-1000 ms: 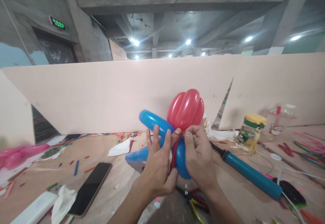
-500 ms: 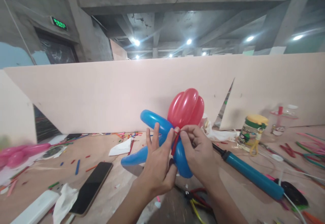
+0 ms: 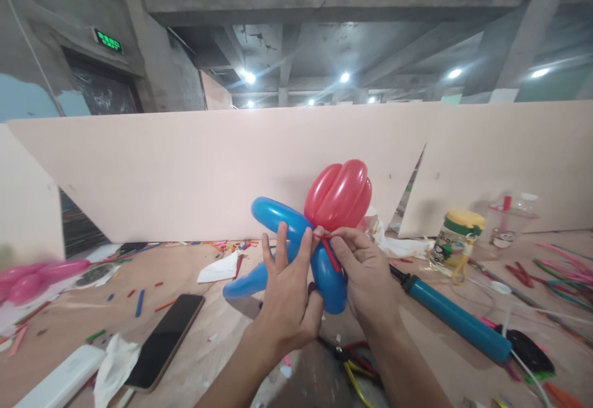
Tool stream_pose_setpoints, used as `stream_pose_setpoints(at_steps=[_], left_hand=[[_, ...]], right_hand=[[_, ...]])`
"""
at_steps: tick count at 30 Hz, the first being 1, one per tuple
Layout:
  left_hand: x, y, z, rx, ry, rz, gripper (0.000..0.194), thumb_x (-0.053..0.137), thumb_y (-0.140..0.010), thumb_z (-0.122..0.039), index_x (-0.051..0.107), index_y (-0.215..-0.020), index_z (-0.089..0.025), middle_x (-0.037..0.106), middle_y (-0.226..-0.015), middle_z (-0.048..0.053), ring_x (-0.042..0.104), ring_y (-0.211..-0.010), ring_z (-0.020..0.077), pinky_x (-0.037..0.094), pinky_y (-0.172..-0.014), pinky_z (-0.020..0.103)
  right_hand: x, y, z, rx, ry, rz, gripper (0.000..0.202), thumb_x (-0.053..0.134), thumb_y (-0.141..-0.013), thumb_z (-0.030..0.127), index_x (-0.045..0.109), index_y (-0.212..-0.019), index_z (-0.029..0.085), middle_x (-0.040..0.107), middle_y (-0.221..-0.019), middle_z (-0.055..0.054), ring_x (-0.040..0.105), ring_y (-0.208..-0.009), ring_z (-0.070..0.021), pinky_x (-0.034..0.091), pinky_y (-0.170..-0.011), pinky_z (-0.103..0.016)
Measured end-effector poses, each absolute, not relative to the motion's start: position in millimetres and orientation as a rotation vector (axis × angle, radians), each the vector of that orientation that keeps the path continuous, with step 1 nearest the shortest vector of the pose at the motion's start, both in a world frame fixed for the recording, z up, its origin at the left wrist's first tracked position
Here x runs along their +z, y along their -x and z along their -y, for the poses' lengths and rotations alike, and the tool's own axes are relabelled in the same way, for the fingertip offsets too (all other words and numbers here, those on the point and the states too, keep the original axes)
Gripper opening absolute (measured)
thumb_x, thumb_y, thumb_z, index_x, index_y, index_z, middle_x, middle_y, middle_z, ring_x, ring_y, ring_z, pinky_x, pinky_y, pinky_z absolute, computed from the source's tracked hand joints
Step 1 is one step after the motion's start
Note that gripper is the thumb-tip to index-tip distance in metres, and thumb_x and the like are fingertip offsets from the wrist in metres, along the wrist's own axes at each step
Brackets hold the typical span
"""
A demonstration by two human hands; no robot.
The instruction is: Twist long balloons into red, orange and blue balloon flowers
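A twisted balloon flower stands upright between my hands, with a red balloon bloom (image 3: 339, 195) over blue balloon loops (image 3: 280, 215). My left hand (image 3: 290, 297) steadies it near the twisted joint, some fingers stretched up along the blue loops and the thumb bent in. A thin red balloon tail (image 3: 332, 256) hangs from the joint across the lower blue bubble (image 3: 330, 291). At the right of the joint, my right hand (image 3: 368, 272) pinches thin red balloon end between thumb and fingers; its fingertips partly hide the hold.
A teal balloon pump (image 3: 456, 315) lies to the right, near a yellow-lidded jar (image 3: 456, 241). Yellow-and-red-handled pliers (image 3: 349, 358) rest beneath my arms. A phone (image 3: 164, 343), tissue (image 3: 115, 368) and balloon scraps lie left. A pale board (image 3: 185, 173) stands behind.
The red tail has swung from hanging left of the lower blue bubble to slanting right across it. The flower has turned slightly, and both hands stay at the joint.
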State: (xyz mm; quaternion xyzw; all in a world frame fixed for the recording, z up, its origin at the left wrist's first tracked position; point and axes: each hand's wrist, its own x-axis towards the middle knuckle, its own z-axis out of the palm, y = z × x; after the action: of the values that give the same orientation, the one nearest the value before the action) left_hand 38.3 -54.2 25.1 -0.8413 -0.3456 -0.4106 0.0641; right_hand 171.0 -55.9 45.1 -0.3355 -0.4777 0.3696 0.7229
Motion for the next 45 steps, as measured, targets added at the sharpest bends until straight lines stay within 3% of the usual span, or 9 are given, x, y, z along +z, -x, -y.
stream_pose_setpoints(at_steps=[7,14,21,27,36,45], left_hand=[[30.5,-42.0,57.1,-1.293,2.468,1.206,0.091,0.042,-0.068,-0.010,-0.004,-0.146,-0.017,0.022,-0.152,0.000,-0.010,-0.140,0.0293,-0.004,-0.109,0.061],[22.7,-43.3,56.8,-1.191,2.463,1.141,0.089,0.044,-0.067,-0.010,0.004,-0.146,-0.018,0.025,-0.151,0.000,-0.009,-0.139,0.0315,-0.001,-0.108,0.062],[15.5,-41.2,50.3,-1.176,2.478,1.106,0.086,0.043,-0.068,-0.010,0.007,-0.146,-0.018,0.026,-0.150,0.003,-0.009,-0.139,0.0324,0.003,-0.107,0.062],[9.8,-41.7,46.8,-1.169,2.493,1.096,0.084,0.043,-0.068,-0.011,0.011,-0.146,-0.015,0.034,-0.146,0.008,-0.005,-0.139,0.0338,0.005,-0.106,0.062],[16.9,-42.2,47.5,-1.195,2.476,1.197,0.082,0.043,-0.070,-0.010,0.010,-0.146,-0.015,0.023,-0.151,0.004,-0.006,-0.140,0.0302,0.008,-0.108,0.056],[18.6,-41.5,47.6,-1.258,2.393,1.254,0.078,0.041,-0.070,-0.009,0.019,-0.144,-0.018,0.031,-0.148,0.005,0.002,-0.140,0.0279,0.012,-0.106,0.052]], right_hand=[[40.1,-158.2,54.3,0.682,0.637,1.037,0.013,0.061,-0.082,0.032,0.055,-0.086,0.020,0.065,-0.088,-0.004,0.062,-0.085,-0.0169,0.049,-0.080,-0.031],[36.3,-168.0,48.2,0.459,0.767,1.227,0.008,0.052,-0.087,0.030,0.050,-0.087,0.022,0.056,-0.080,0.000,0.056,-0.074,-0.0137,0.046,-0.069,-0.027],[41.2,-179.8,51.4,0.137,1.034,1.494,0.015,0.060,-0.080,0.022,0.062,-0.095,0.024,0.065,-0.085,0.000,0.058,-0.075,-0.0156,0.045,-0.070,-0.028],[42.9,-184.2,54.0,-0.068,1.148,1.617,0.014,0.052,-0.085,0.019,0.066,-0.088,0.019,0.066,-0.082,-0.003,0.058,-0.075,-0.0170,0.043,-0.070,-0.030],[39.7,-172.8,50.1,0.489,0.937,1.231,0.015,0.056,-0.083,0.035,0.057,-0.083,0.020,0.059,-0.075,-0.001,0.055,-0.068,-0.0149,0.043,-0.062,-0.027],[33.8,-170.0,39.7,0.868,0.557,0.911,0.022,0.062,-0.078,0.039,0.050,-0.083,0.022,0.053,-0.078,0.001,0.047,-0.061,-0.0100,0.040,-0.056,-0.022]])
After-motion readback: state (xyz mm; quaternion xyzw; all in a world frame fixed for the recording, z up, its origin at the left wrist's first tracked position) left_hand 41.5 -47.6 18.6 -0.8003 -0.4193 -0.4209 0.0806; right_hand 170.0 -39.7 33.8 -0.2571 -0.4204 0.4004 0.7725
